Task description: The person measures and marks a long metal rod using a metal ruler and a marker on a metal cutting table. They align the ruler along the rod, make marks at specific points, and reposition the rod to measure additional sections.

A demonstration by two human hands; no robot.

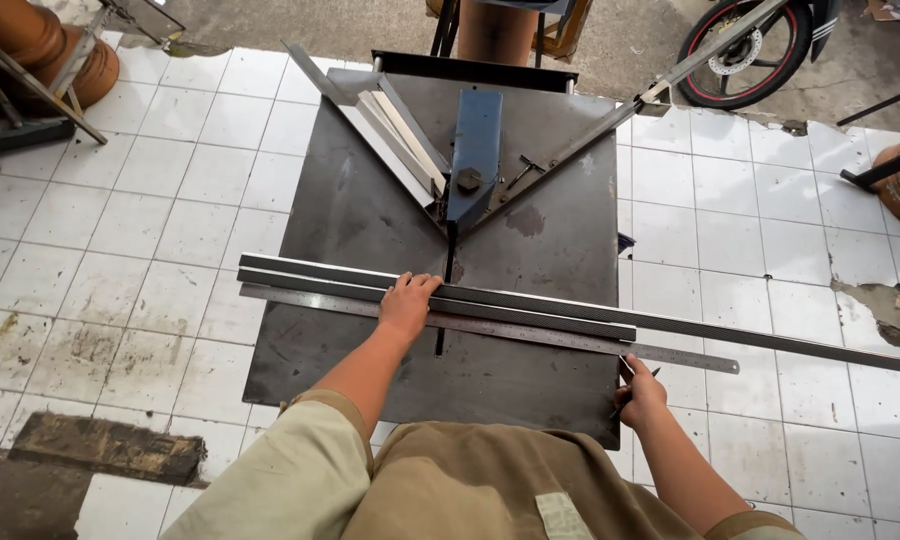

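The work area is a white tiled floor, chipped at the right, with a dark steel saw table standing on it. Nearest the person, the right hand sits at the table's right edge, its fingers curled shut around a slim dark marking tool, apparently a pen or pencil, whose tip points toward the end of the steel ruler. The ruler lies flat across the table, touching the near side of the long dark metal strips, which run from the table's left side out past its right edge over the tiles. The left hand presses down on ruler and strips together, palm flat, fingers extended and close together over the far edge of the strips. Behind them a slot runs up to the blue saw guard, flanked by two angled fences forming a V, with pale offcuts stacked against the left fence. Farther off stand a motorcycle wheel and clay pots. Judged from this layout, the step in hand is measuring and marking the strips; the next move calls for keeping the ruler pinned while the tool tip reaches the chosen graduation.
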